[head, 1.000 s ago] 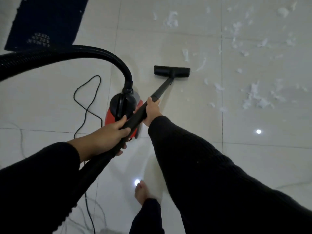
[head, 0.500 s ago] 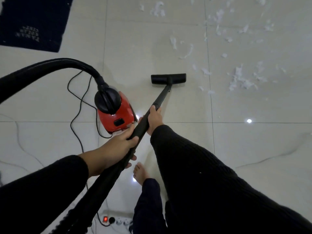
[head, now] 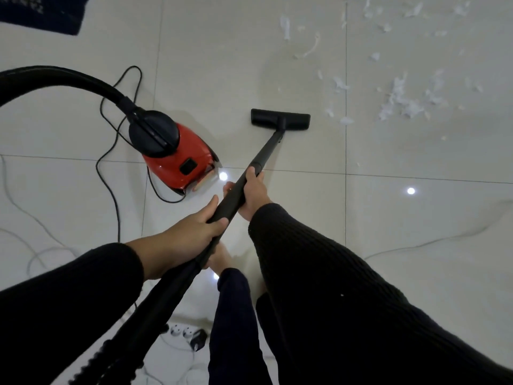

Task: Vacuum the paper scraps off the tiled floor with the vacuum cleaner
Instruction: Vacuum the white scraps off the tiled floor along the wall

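- Head camera looked down at your two hands, both clamped on the black vacuum wand, one behind the other and close together.
- Your right hand wrapped the wand further down its length; your left hand gripped it nearer you, where it met the ribbed hose.
- Your floor nozzle sat flat on the pale tiled floor, ahead of your hands.
- Your paper scraps lay scattered to the right of the nozzle and beyond it, the nearest bits just beside its right end; the nozzle touched none that you could make out.
- Your red vacuum cleaner stood on the tiles to the left of the wand, its black power cord looping behind it.
- Your bare foot showed under the wand, and a white power strip lay near the lower edge.
- Your dark mat filled the top left corner.
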Demonstrator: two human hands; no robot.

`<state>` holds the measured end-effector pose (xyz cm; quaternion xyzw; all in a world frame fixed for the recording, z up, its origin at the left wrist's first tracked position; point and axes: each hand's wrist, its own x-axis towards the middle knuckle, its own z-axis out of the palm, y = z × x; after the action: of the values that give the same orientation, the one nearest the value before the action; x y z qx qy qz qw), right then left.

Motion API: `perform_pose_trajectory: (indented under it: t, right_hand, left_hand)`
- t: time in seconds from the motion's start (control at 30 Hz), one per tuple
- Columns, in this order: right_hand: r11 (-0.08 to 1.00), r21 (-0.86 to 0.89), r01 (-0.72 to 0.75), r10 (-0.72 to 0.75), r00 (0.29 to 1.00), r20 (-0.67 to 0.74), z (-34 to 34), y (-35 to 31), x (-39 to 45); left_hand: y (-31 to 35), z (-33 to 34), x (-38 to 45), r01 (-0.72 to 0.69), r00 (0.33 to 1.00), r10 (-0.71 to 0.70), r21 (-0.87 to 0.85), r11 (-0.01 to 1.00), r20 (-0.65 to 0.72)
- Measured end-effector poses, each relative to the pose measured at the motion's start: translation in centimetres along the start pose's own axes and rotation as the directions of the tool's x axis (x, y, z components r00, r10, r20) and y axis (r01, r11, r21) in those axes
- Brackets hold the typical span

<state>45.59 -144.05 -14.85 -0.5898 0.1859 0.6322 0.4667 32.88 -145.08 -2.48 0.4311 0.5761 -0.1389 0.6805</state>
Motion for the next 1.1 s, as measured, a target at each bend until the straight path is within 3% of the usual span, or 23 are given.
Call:
perform_pose_trajectory:
  t: [0.13, 0.33, 0.67, 0.87, 1.1]
  right_hand:
    - [1.000, -0.006, -0.020, 0.021, 0.999, 0.025, -0.7, 0.2, -0.7]
    - [0.999, -0.042, -0.006, 0.008, 0.999, 0.035, -1.9, 0.1, -0.5]
    - [0.981, -0.181, 0.063, -0.054, 0.997, 0.055, -2.8, -1.0, 0.5]
    - [0.939, -0.338, 0.063, -0.042, 0.997, 0.068, -2.1, -3.2, 1.5]
    - [0.902, -0.411, 0.128, -0.096, 0.991, 0.098, -1.1, -5.6, 3.8]
  left_hand:
    - [-0.6, 1.3, 0.6, -0.040, 0.999, 0.041, 0.025, 0.999, -0.014]
    - [-1.2, 2.8, 0.3, 0.006, 0.995, 0.016, -0.225, 0.974, 0.096]
    - [-1.1, 3.8, 2.1, -0.187, 0.981, 0.189, -0.041, 0.982, 0.040]
    - [-0.4, 4.2, 4.9, -0.189, 0.980, 0.190, 0.008, 0.982, -0.066]
    - [2.0, 5.1, 7.1, -0.273, 0.958, 0.264, -0.071, 0.959, -0.108]
